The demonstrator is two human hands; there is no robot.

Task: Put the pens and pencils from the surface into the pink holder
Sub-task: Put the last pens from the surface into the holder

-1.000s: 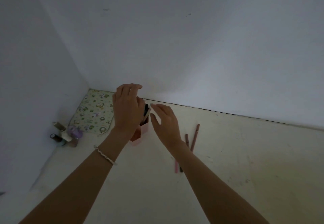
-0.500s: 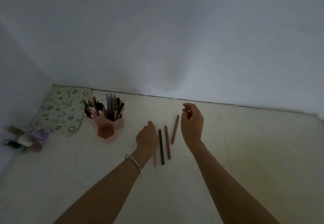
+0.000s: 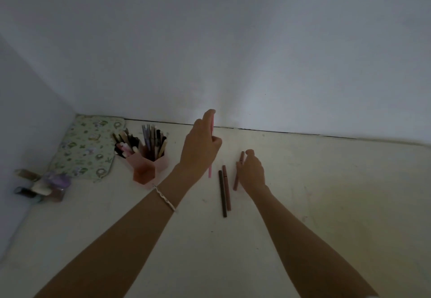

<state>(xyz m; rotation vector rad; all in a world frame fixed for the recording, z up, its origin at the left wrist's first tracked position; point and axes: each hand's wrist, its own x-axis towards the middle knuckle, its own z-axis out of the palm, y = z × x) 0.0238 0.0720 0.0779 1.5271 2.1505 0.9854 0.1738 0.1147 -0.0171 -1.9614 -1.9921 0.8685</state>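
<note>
- Head view, change: a pink pen (image 3: 210,171) has been lifted off the surface (image 3: 326,204) by the left hand (image 3: 200,148); half a second ago that hand was still low among the loose pens, and the pen lay flat under it.
- The pen is now held nearly upright, pinched between thumb and fingers, its lower end showing below the palm and its top beside the raised forefinger.
- The right hand (image 3: 250,171), which was raised and curled a moment ago, has been brought down onto a reddish-brown pen (image 3: 236,181); the fingers are bent around its upper part, but whether it is truly gripped cannot be told.
- Two more pens are left lying side by side between the hands: a dark pen (image 3: 222,195) and a brown pen (image 3: 227,190), touching or nearly so.
- The pink holder (image 3: 149,167) stands to the left of the left hand, near a patterned cloth (image 3: 86,148), and is already crowded with pens and pencils.
- Judgement: one pen is on its way, a second is being taken, two remain; a free gap in the full holder will need to be found.
</note>
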